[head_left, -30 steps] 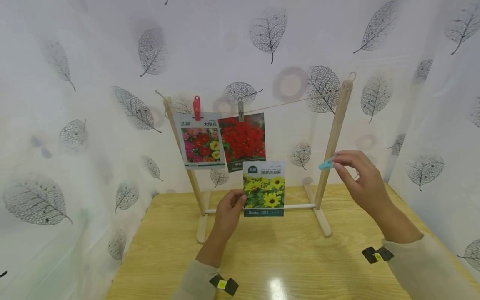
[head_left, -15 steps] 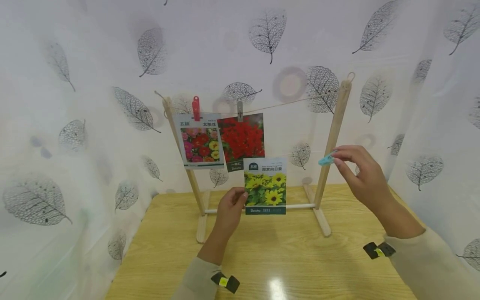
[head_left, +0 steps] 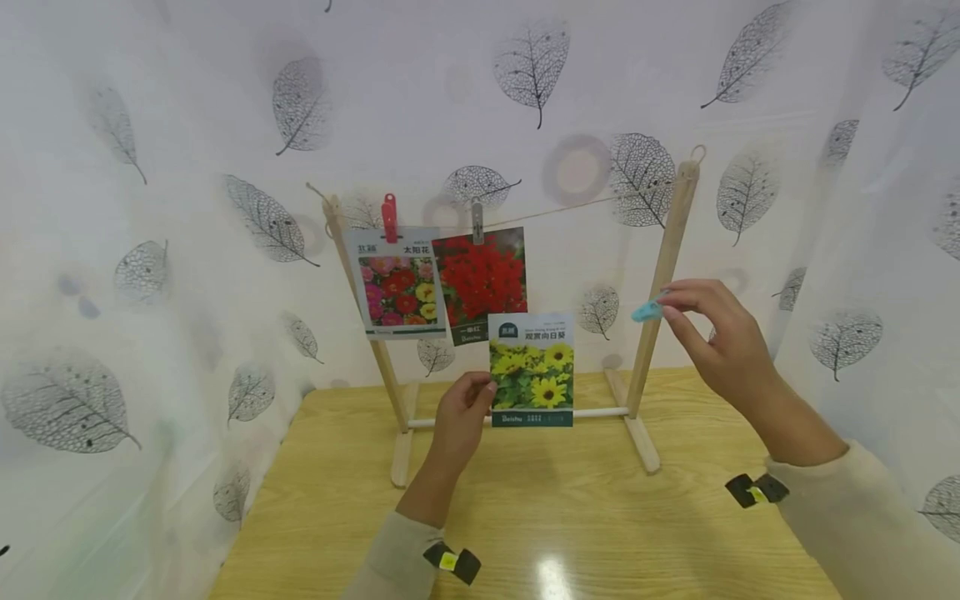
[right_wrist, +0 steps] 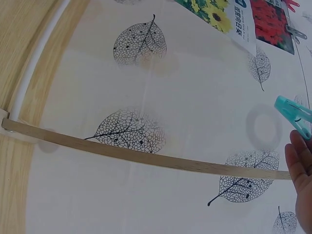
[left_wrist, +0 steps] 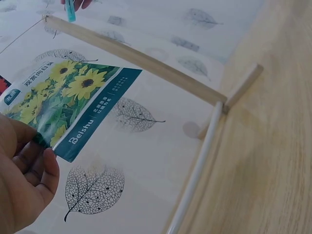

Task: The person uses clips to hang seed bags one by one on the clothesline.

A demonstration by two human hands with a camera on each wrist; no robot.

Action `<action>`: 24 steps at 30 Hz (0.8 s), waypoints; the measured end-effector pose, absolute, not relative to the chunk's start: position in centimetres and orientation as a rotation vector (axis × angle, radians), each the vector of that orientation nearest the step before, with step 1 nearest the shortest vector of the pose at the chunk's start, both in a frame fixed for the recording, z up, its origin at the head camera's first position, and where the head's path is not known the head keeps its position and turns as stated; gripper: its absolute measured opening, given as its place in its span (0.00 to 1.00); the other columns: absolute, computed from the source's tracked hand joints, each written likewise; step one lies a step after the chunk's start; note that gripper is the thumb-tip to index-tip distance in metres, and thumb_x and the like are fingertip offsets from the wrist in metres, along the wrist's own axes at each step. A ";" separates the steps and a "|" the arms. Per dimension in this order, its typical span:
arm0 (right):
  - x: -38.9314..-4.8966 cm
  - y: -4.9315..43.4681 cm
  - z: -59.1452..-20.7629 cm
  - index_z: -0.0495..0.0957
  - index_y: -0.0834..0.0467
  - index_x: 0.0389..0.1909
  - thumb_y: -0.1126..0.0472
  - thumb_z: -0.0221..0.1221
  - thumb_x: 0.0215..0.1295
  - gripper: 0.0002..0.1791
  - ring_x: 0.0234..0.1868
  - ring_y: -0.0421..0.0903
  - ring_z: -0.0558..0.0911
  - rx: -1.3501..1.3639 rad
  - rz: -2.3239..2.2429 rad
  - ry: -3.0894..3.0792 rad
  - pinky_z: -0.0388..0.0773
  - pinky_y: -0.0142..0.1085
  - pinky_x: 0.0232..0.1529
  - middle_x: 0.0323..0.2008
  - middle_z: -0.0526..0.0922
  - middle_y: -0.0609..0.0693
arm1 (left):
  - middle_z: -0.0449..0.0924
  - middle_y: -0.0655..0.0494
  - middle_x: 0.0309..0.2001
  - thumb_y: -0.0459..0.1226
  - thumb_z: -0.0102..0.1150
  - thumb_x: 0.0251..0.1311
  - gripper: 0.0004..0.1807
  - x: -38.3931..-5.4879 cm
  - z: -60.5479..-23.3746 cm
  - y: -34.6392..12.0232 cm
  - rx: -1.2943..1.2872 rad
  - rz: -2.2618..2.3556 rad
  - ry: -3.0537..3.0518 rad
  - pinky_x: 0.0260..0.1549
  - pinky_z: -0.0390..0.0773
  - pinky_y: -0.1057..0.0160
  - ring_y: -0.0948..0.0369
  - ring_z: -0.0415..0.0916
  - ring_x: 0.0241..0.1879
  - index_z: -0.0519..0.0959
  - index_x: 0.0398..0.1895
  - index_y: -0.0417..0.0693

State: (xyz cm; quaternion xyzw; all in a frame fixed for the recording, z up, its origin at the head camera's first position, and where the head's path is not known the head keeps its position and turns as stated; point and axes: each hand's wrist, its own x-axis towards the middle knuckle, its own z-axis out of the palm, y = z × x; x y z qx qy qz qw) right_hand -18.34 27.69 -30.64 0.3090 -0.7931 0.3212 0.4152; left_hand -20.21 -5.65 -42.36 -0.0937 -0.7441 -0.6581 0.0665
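Note:
My left hand [head_left: 462, 417] pinches the left edge of a seed packet [head_left: 532, 371] with yellow sunflowers on it. The packet is upright in front of the rack, its top left corner overlapping a red-flower packet [head_left: 483, 279]. In the left wrist view, thumb and fingers grip the sunflower packet [left_wrist: 73, 92] near a lower corner. Out by the right post, my right hand [head_left: 723, 350] pinches a light blue clothespin [head_left: 647, 311]; the right wrist view shows this clothespin [right_wrist: 292, 111] at the fingertips. A grey clothespin [head_left: 477, 222] holds the red-flower packet on the string [head_left: 558, 210].
A red clothespin [head_left: 390, 218] holds a mixed-flower packet [head_left: 397, 287] at the string's left. The string runs between two wooden posts [head_left: 663, 283], joined low down by a white rod [head_left: 600, 412]. The rack stands on a wooden table [head_left: 510, 517] before a leaf-patterned sheet [head_left: 450, 92].
My left hand has lifted the sunflower packet slightly and shifted it a little right. My right hand has risen slightly with the blue clothespin. The hanging packets stay in place.

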 end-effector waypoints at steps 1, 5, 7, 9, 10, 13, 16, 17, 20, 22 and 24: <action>-18.3 27.7 -30.6 0.80 0.69 0.47 0.70 0.59 0.69 0.09 0.62 0.31 0.73 0.778 0.805 -1.995 0.66 0.21 0.67 0.50 0.81 0.63 | 0.84 0.45 0.45 0.38 0.56 0.73 0.11 -20.2 -42.3 -5.6 -0.286 -1.979 -2.242 0.37 0.81 0.63 0.57 0.78 0.37 0.80 0.53 0.44; -18.4 27.7 -30.2 0.80 0.69 0.48 0.72 0.59 0.68 0.10 0.62 0.30 0.73 0.780 0.797 -2.002 0.66 0.20 0.67 0.51 0.81 0.63 | 0.84 0.45 0.44 0.39 0.57 0.72 0.11 -20.4 -42.2 -5.5 -0.301 -1.969 -2.230 0.37 0.82 0.63 0.59 0.77 0.36 0.80 0.51 0.44; -18.4 27.6 -30.0 0.80 0.69 0.48 0.73 0.59 0.67 0.11 0.62 0.30 0.73 0.777 0.791 -2.003 0.66 0.20 0.66 0.51 0.81 0.63 | 0.84 0.45 0.43 0.40 0.58 0.72 0.11 -20.5 -42.1 -5.4 -0.313 -1.967 -2.224 0.37 0.82 0.61 0.60 0.77 0.35 0.81 0.50 0.45; -18.5 27.6 -29.8 0.80 0.68 0.49 0.73 0.59 0.67 0.11 0.62 0.30 0.72 0.772 0.781 -2.011 0.66 0.20 0.67 0.52 0.81 0.63 | 0.84 0.45 0.43 0.40 0.58 0.72 0.11 -20.6 -42.0 -5.3 -0.325 -1.956 -2.223 0.38 0.83 0.57 0.61 0.77 0.35 0.81 0.50 0.44; -18.5 27.6 -29.7 0.80 0.68 0.49 0.73 0.60 0.66 0.12 0.62 0.29 0.72 0.770 0.774 -2.019 0.65 0.20 0.67 0.52 0.81 0.63 | 0.84 0.45 0.43 0.39 0.58 0.72 0.10 -20.6 -42.0 -5.3 -0.327 -1.952 -2.223 0.39 0.83 0.55 0.61 0.77 0.35 0.81 0.50 0.44; -18.6 27.5 -29.4 0.80 0.68 0.50 0.73 0.60 0.66 0.12 0.62 0.30 0.72 0.777 0.761 -2.028 0.65 0.20 0.67 0.53 0.80 0.63 | 0.84 0.46 0.43 0.39 0.57 0.72 0.10 -20.7 -41.9 -5.2 -0.319 -1.936 -2.233 0.41 0.84 0.51 0.62 0.78 0.37 0.80 0.50 0.44; -18.7 27.3 -29.1 0.80 0.68 0.49 0.73 0.60 0.66 0.12 0.61 0.32 0.73 0.788 0.748 -2.019 0.65 0.20 0.66 0.52 0.81 0.63 | 0.85 0.46 0.44 0.39 0.57 0.72 0.11 -20.7 -41.8 -5.2 -0.306 -1.930 -2.245 0.41 0.84 0.51 0.61 0.79 0.38 0.80 0.51 0.45; -18.8 27.2 -29.0 0.81 0.68 0.49 0.74 0.60 0.65 0.12 0.60 0.33 0.74 0.789 0.749 -2.015 0.66 0.20 0.66 0.52 0.81 0.62 | 0.85 0.46 0.45 0.40 0.57 0.72 0.11 -20.8 -41.8 -5.1 -0.306 -1.929 -2.247 0.41 0.84 0.52 0.62 0.79 0.38 0.80 0.51 0.45; -19.0 27.0 -28.7 0.81 0.67 0.49 0.75 0.61 0.64 0.13 0.60 0.33 0.74 0.785 0.740 -2.024 0.66 0.19 0.65 0.52 0.81 0.62 | 0.85 0.47 0.45 0.40 0.57 0.73 0.11 -20.8 -41.7 -5.1 -0.309 -1.919 -2.254 0.39 0.83 0.57 0.61 0.79 0.37 0.80 0.52 0.45; -19.1 26.9 -28.5 0.81 0.67 0.49 0.75 0.61 0.64 0.13 0.60 0.33 0.74 0.782 0.741 -2.036 0.66 0.19 0.65 0.53 0.81 0.62 | 0.85 0.47 0.44 0.40 0.57 0.73 0.11 -20.9 -41.7 -5.1 -0.315 -1.917 -2.251 0.38 0.83 0.57 0.62 0.78 0.36 0.80 0.52 0.45; -19.3 26.8 -28.2 0.81 0.68 0.49 0.76 0.61 0.64 0.13 0.60 0.33 0.74 0.794 0.744 -2.030 0.66 0.20 0.65 0.53 0.81 0.63 | 0.85 0.46 0.44 0.40 0.56 0.73 0.12 -21.0 -41.7 -5.1 -0.322 -1.919 -2.246 0.38 0.84 0.55 0.62 0.78 0.35 0.80 0.52 0.44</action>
